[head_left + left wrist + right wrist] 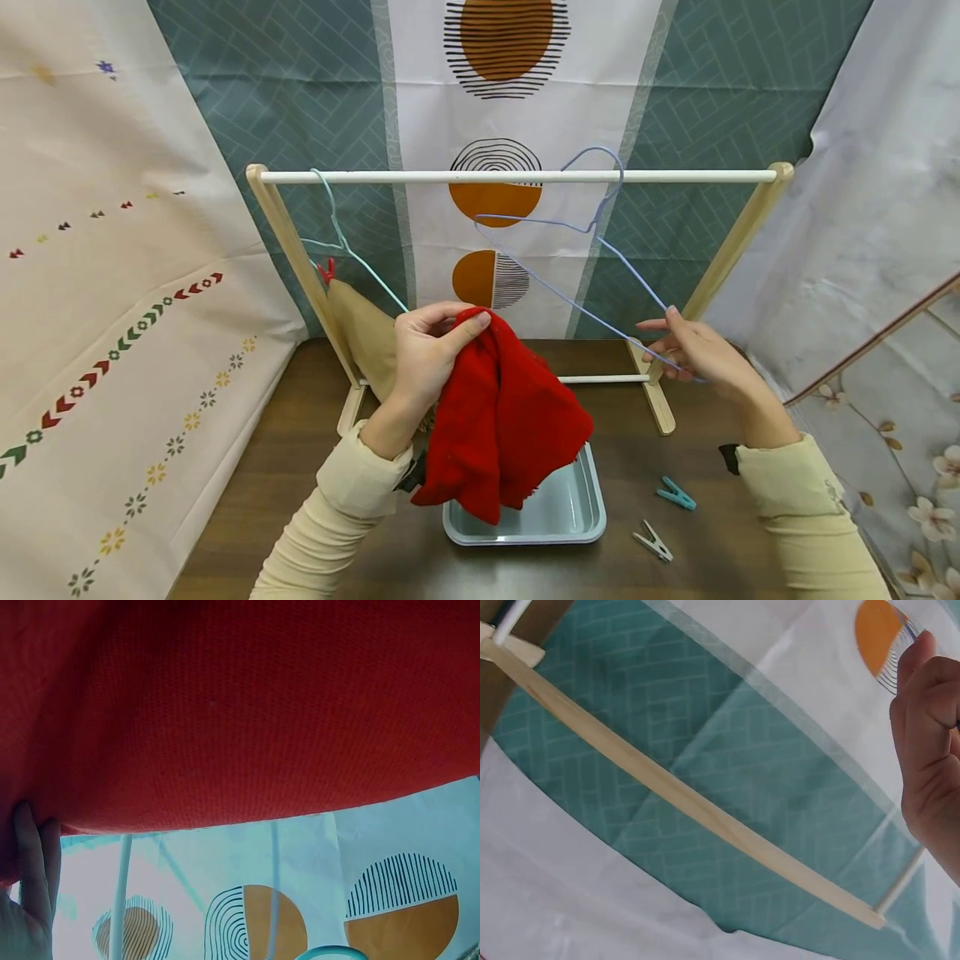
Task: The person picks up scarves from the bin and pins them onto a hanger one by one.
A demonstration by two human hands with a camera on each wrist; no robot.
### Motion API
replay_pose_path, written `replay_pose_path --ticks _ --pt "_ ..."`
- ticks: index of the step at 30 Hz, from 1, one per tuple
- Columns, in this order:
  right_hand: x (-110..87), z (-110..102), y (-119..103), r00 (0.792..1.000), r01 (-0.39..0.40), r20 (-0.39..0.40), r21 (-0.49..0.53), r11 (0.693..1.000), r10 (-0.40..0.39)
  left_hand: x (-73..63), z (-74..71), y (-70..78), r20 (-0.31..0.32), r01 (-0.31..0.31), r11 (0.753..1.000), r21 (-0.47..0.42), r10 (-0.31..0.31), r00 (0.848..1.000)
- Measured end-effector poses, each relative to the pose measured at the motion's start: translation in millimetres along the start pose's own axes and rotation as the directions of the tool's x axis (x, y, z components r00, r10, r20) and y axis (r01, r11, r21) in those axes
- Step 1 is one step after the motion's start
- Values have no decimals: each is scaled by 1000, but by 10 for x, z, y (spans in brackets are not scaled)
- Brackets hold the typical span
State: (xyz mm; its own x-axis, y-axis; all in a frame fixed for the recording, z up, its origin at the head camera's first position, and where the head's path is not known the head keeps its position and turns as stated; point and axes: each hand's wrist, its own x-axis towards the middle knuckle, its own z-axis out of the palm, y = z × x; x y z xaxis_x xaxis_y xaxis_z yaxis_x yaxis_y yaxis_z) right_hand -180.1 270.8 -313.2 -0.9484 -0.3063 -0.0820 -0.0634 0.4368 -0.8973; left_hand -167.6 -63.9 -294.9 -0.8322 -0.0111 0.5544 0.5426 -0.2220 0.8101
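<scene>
A red knitted cloth [517, 408] hangs folded from my left hand [427, 350], which pinches its top edge between thumb and fingers. Most of the left wrist view is filled by this red cloth [262, 712], with a few fingers [34, 862] at its left edge. To the right, my right hand [697, 346] holds a periwinkle wire hanger [633, 273] near its right corner. The hanger is tilted, its hook up at the rack's white rod [337, 177]; whether the hook rests on the rod is unclear. In the right wrist view the right hand [934, 742] is partly cut off.
A mint hanger [375, 279] hangs at the rod's left, with a tan cloth [360, 325] and a red clothespin [327, 271]. Below the red cloth stands a grey-blue basin [525, 540]. A teal clothespin [677, 494] and a white clothespin [654, 542] lie right of it.
</scene>
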Motion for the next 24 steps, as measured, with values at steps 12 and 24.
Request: replay_pose_path --ticks 12,24 --pt "-232 142 -6 919 391 70 -13 920 -389 16 85 -15 -3 56 998 13 -56 998" --pt "-302 328 120 866 467 153 97 879 -476 41 210 29 -41 346 861 -374 -388 921"
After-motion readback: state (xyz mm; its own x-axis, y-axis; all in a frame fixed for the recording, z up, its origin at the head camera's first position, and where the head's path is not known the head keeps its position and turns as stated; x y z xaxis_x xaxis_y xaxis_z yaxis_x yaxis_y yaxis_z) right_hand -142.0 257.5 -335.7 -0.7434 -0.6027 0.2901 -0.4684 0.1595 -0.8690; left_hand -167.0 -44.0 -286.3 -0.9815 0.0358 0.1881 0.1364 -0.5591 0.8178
